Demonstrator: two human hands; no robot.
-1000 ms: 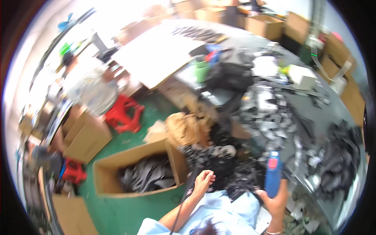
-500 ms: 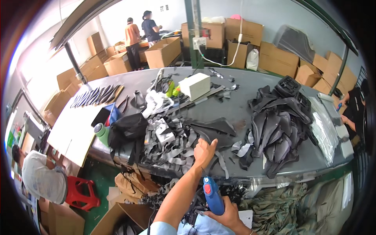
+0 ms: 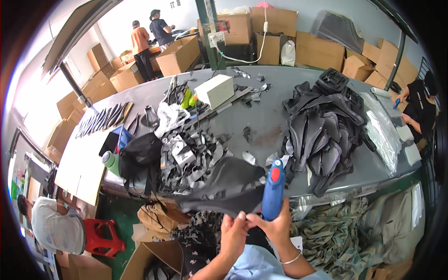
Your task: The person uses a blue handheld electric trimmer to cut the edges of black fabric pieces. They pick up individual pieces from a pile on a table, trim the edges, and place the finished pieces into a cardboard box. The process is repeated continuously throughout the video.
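Since the earlier frame, the dark piece [image 3: 228,179] has come up off the bench [image 3: 268,105] into the left grip [image 3: 233,232], lower middle of the frame.
Small dark marks [image 3: 175,4] on the wall at the upper edge are too small to read. The piece looks matte black-grey, wide at its right end, tapering left. The left grip pinches its lower edge; the right grip [image 3: 276,224] wraps a blue tool [image 3: 272,193] with a red button.
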